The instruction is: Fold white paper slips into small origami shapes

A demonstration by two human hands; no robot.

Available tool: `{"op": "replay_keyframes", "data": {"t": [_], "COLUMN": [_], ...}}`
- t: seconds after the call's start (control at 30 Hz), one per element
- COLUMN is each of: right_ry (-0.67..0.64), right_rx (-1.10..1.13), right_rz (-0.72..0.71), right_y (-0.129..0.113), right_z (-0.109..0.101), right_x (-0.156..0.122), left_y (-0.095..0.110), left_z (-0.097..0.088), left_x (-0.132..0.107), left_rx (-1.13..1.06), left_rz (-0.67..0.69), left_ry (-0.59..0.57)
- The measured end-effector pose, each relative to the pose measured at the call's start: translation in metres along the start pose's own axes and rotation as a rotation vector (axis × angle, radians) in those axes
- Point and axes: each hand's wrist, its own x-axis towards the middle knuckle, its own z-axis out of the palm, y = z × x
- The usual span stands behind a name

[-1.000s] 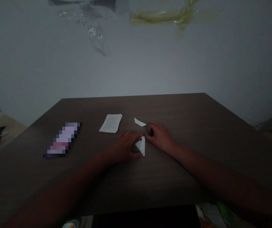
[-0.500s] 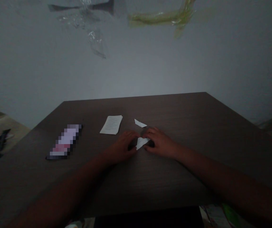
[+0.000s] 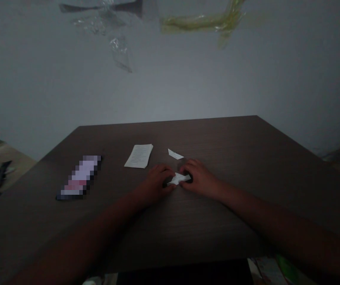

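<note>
You're gripping the folded white paper (image 3: 179,179) at both ends — left hand (image 3: 156,183) and right hand (image 3: 199,180) pinching it — while the printed sheet (image 3: 138,156) and paper scrap (image 3: 175,154) are lying untouched on the table (image 3: 217,142).

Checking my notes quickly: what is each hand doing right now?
Left hand: closed, pinching one end of the folded white paper.
Right hand: closed, pinching the other end of the folded white paper.

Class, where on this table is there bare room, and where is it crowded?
The table is bare right of the right hand and along the far edge, beyond the paper sheet and scrap. It's crowded centrally, where the left hand and right hold folded paper.
</note>
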Motion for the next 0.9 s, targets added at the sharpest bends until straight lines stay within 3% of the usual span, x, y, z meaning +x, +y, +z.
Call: {"op": "replay_keyframes", "data": {"t": [0.5,0.9], "right_ry": [0.001,0.105], "right_rx": [0.057,0.17], "right_rz": [-0.07,-0.099], "right_y": [-0.0018,0.0001], "right_z": [-0.0008,-0.0015], "right_x": [0.0004,0.0005], "left_y": [0.003,-0.0047], "left_z": [0.0035,0.0019], "left_x": [-0.0001,0.0002], "left_rx": [0.012,0.052], "left_rz": [0.036,0.067], "left_ry": [-0.014,0.02]}}
